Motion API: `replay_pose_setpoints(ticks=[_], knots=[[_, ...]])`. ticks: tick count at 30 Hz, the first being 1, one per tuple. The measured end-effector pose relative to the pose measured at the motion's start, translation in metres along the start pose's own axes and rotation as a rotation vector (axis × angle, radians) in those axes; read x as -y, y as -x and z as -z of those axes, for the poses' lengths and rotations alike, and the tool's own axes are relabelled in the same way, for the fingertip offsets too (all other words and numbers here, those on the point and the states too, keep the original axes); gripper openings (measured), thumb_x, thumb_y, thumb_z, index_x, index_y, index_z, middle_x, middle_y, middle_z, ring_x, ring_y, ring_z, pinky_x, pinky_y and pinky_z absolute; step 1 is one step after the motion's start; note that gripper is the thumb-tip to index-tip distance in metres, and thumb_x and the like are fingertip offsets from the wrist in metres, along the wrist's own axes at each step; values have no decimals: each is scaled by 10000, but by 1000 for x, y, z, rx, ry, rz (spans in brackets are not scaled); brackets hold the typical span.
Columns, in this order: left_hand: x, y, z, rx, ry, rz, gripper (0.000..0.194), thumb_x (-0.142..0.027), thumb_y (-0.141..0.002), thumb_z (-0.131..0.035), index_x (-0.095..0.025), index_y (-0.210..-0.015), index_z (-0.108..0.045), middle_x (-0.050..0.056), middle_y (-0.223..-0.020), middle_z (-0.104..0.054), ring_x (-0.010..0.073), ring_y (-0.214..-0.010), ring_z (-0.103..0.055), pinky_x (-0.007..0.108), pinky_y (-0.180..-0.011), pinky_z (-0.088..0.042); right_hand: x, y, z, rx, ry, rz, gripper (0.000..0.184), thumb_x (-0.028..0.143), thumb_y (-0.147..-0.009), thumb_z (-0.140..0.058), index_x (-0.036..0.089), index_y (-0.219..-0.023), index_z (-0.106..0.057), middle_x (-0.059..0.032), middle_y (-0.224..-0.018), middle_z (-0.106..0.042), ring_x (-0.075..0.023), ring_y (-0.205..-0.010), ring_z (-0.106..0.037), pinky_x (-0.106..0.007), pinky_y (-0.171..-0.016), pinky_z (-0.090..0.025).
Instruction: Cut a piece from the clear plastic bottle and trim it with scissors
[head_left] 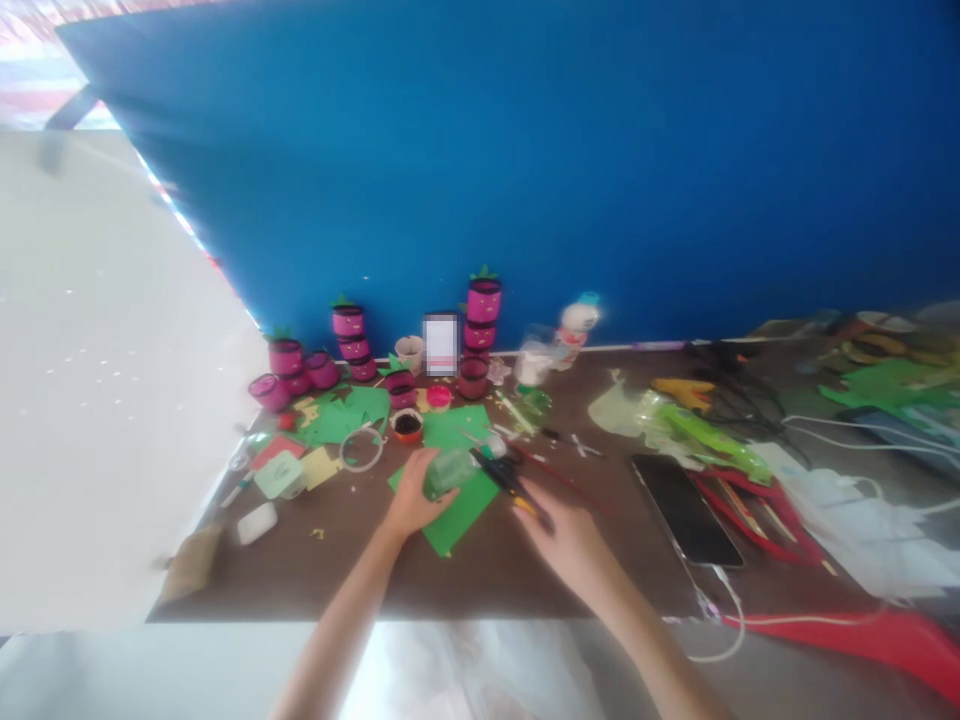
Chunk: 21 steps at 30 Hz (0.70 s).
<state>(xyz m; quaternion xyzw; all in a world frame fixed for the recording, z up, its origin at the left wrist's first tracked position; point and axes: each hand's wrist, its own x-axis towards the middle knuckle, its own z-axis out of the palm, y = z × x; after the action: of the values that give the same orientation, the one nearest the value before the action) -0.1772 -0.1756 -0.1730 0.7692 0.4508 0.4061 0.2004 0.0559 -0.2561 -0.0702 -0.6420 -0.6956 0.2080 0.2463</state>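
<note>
My left hand (pixel 415 497) rests on a green paper sheet (pixel 459 515) on the brown table and holds a small clear green-tinted cup (pixel 448 472) against it. My right hand (pixel 564 540) is just right of the sheet, gripping a thin dark tool with a yellow part (pixel 510 484), whose tip points toward the cup. The picture is blurred, so the tool's kind is unclear.
Several pink cups with green tops (pixel 349 345) stand stacked by the blue wall. Green paper scraps (pixel 341 415), a tape ring (pixel 361 448), a black phone (pixel 686 510), cables, a green glue gun (pixel 712 435) and red sticks crowd the table's right. The table edge (pixel 420 612) is near me.
</note>
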Motion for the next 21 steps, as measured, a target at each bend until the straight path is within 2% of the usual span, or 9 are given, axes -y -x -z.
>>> replay_pose_setpoints(ticks=[7, 12, 21], knots=[[-1, -2, 3, 2, 7, 12, 611, -324, -698, -657, -205, -1242, -404, 115, -1181, -498, 249, -1148, -488, 433, -972, -422, 4, -5, 3, -1, 6, 32, 385, 322, -859, -449, 188, -1196, -578, -93, -886, -728, -220, -720, -696, -286, -704, -524], [-3, 0, 6, 35, 24, 7, 606, -325, -719, -635, -194, -1259, -395, 130, -1210, -489, 257, -1176, -470, 447, -986, -406, 5, -5, 4, -9, -12, 17, 402, 316, -847, -463, 186, -1211, -576, -84, -794, -734, -204, -626, -688, -264, -634, -524], [-3, -2, 5, 14, 50, 3, 569, -296, -715, -630, -190, -1231, -416, 117, -1168, -513, 238, -1132, -502, 420, -969, -420, 8, -6, 8, -45, -12, 15, 406, 312, -826, -485, 198, -1201, -593, -73, -779, -737, -192, -604, -687, -233, -567, -514]])
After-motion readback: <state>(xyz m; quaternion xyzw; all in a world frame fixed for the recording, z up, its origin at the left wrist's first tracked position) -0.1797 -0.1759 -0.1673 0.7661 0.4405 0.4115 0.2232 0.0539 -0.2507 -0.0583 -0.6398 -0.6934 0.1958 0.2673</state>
